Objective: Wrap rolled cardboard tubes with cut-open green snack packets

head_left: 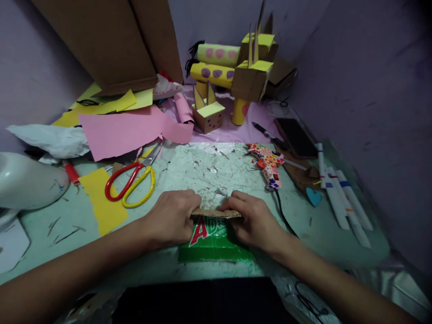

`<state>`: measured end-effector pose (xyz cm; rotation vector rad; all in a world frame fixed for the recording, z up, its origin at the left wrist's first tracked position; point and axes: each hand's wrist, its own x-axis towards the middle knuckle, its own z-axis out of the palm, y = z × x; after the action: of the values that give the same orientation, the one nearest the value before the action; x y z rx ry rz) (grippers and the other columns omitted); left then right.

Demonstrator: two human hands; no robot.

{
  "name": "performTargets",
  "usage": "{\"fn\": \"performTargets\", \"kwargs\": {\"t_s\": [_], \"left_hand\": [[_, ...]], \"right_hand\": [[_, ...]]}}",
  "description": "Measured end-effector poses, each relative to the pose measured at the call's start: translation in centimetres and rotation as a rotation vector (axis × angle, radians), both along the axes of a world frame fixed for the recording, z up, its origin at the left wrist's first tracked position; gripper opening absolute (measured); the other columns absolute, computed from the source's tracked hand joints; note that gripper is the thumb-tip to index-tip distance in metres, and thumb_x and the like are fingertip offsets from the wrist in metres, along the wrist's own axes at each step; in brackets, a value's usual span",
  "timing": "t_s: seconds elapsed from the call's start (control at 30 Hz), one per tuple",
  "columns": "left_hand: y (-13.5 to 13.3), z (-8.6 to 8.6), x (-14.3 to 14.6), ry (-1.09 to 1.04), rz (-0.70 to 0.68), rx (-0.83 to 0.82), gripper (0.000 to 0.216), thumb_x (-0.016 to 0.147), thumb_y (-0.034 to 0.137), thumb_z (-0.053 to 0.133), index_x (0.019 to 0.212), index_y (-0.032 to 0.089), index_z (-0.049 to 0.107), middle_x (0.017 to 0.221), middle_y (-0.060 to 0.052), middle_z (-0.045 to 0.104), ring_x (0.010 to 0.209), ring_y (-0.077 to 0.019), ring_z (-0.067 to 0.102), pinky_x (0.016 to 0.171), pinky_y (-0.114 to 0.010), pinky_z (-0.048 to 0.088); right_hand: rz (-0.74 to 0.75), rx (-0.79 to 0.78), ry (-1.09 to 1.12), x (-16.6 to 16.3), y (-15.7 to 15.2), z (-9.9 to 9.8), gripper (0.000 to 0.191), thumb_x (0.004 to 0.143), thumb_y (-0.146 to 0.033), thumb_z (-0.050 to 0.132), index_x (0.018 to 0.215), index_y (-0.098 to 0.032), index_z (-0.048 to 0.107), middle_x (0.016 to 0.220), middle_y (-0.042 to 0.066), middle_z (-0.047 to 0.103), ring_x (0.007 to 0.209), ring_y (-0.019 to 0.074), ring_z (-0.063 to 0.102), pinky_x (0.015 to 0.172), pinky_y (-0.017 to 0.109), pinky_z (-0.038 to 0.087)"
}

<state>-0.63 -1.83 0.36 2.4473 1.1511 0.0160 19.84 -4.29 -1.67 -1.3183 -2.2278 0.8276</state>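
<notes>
A green printed cardboard piece [216, 245] with red letters lies on the table in front of me, its far edge folded up to show brown card. My left hand [172, 218] pinches that folded edge from the left, fingers curled. My right hand [253, 220] grips the same edge from the right, fingers pressed on the fold.
Red and yellow scissors [133, 180] lie left of the hands beside a yellow paper strip [103, 200]. A patterned glue gun [268, 164], its black cord, glue sticks [340, 198] and a phone [297, 137] sit right. Pink paper [124, 130] and cardboard animal models [236, 72] fill the back.
</notes>
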Motion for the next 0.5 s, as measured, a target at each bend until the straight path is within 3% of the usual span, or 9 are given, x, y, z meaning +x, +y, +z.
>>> {"fn": "performTargets", "kwargs": {"t_s": [0.13,0.2,0.27,0.33,0.4,0.43,0.5], "left_hand": [[0.2,0.1,0.4,0.042,0.046,-0.014,0.018,0.062,0.009,0.05,0.078,0.018,0.051,0.072,-0.002,0.056,0.061,-0.0173,0.053,0.052,-0.026,0.035],[0.3,0.9,-0.4,-0.024,0.119,-0.04,0.034,0.07,0.017,0.053,0.104,0.018,0.05,0.086,-0.004,0.06,0.067,-0.018,0.056,0.056,-0.027,0.04],[-0.2,2.1,-1.9,-0.161,0.251,-0.025,0.052,0.075,0.029,0.056,0.123,0.021,0.038,0.101,-0.006,0.059,0.077,-0.0186,0.057,0.065,-0.03,0.045],[-1.7,3.1,-3.8,-0.268,0.389,0.09,0.049,0.075,0.033,0.058,0.12,0.024,0.042,0.1,-0.005,0.058,0.075,-0.0189,0.055,0.065,-0.031,0.046],[-4.2,3.1,-5.3,-0.318,0.298,0.11,0.052,0.073,0.035,0.06,0.121,0.029,0.042,0.108,-0.006,0.057,0.082,-0.0214,0.056,0.069,-0.035,0.048],[-5.5,2.7,-5.7,-0.315,0.196,0.076,0.054,0.072,0.034,0.062,0.122,0.03,0.042,0.118,-0.007,0.054,0.093,-0.0245,0.055,0.075,-0.038,0.049],[-7.6,1.3,-5.7,-0.239,0.122,-0.04,0.061,0.071,0.026,0.064,0.126,0.031,0.04,0.132,-0.007,0.045,0.113,-0.0278,0.047,0.091,-0.044,0.043]], "right_hand": [[-0.032,-0.026,0.031,-0.2,0.5,-0.7,0.025,0.06,0.002,0.051,0.072,-0.018,0.06,0.07,0.001,0.054,0.068,0.0164,0.053,0.06,0.027,0.039],[-0.069,-0.129,0.143,0.5,0.4,-0.3,0.024,0.069,-0.005,0.056,0.088,-0.019,0.06,0.08,0.003,0.059,0.076,0.0177,0.057,0.066,0.029,0.044],[-0.186,-0.153,0.286,1.8,-0.5,0.6,0.037,0.075,-0.019,0.063,0.11,-0.022,0.053,0.099,0.006,0.06,0.087,0.0199,0.057,0.075,0.034,0.046],[-0.316,-0.011,0.344,3.3,-2.4,1.5,0.043,0.076,-0.033,0.067,0.115,-0.026,0.049,0.111,0.008,0.053,0.095,0.0225,0.055,0.081,0.038,0.046],[-0.255,0.056,0.342,4.4,-4.7,1.9,0.047,0.075,-0.046,0.066,0.115,-0.028,0.049,0.113,0.009,0.05,0.103,0.0255,0.051,0.085,0.04,0.045],[-0.182,0.046,0.302,4.7,-5.7,1.7,0.051,0.073,-0.047,0.067,0.116,-0.029,0.048,0.114,0.009,0.049,0.107,0.0268,0.048,0.088,0.04,0.044],[-0.052,0.049,0.194,4.6,-7.1,0.9,0.052,0.074,-0.039,0.069,0.118,-0.029,0.046,0.117,0.009,0.049,0.11,0.0259,0.047,0.089,0.039,0.044]]}}
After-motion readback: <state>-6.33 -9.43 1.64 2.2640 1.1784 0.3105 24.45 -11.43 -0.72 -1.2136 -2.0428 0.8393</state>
